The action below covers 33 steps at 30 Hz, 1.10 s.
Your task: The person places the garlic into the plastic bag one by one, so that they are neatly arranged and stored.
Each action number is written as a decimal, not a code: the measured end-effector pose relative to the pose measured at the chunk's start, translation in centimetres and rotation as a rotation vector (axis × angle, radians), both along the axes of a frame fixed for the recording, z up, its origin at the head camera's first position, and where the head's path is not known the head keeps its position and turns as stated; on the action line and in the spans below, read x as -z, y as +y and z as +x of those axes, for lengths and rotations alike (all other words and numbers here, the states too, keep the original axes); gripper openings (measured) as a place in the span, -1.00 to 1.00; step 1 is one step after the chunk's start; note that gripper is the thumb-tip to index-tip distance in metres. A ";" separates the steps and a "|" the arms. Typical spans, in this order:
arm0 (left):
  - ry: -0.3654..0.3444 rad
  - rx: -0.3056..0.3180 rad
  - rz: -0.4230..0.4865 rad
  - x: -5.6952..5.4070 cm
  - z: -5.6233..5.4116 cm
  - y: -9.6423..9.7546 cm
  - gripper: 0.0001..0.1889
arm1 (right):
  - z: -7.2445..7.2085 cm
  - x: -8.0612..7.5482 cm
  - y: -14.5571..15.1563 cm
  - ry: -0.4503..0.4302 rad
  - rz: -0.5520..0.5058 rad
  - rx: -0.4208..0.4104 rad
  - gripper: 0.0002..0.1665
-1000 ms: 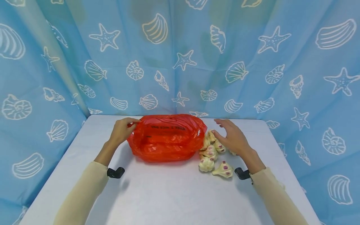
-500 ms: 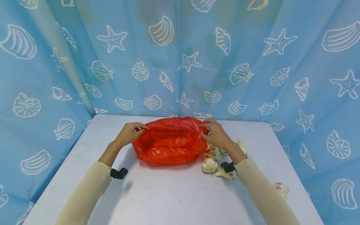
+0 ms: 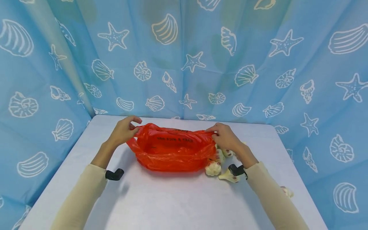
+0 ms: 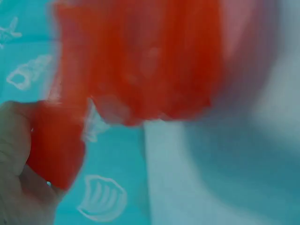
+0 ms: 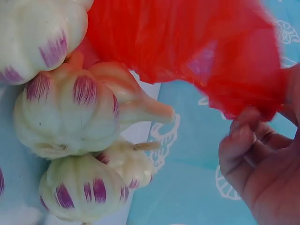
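Left hand (image 3: 120,132) pinches one bag (image 3: 172,163) at ten o'clock; right hand (image 3: 227,138), empty a second ago, pinches it at two. At least six bulbs (image 3: 212,168) lie toward four.

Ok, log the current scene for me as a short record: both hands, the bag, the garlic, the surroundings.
Left hand: pinches the left end of the red bag
Right hand: pinches its right end
Bag state: on the table, mouth open upward, dark lettering; contents cannot be confirmed
Garlic cluster: beside the bag's right end, partly hidden by bag and right arm
Lone bulb: farther right, partly behind the right sleeve
Backdrop: blue curtain, white shells and starfish
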<state>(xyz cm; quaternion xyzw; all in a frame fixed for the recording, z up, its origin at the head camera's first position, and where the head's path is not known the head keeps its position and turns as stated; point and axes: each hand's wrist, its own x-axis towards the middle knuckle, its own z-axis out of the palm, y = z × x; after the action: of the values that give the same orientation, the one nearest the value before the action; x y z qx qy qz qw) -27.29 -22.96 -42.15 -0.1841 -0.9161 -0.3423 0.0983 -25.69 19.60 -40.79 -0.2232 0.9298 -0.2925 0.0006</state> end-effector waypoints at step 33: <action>-0.228 0.231 -0.183 3.7 -1.0 1.2 0.16 | -1.2 2.6 0.2 0.026 0.030 -0.008 -0.53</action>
<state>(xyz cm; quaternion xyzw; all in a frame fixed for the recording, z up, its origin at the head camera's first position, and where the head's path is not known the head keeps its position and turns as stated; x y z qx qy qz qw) -28.27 -21.77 -45.89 -0.2564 -0.9213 -0.2854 -0.0632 -26.88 19.76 -43.40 -0.2308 0.9331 -0.2758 -0.0071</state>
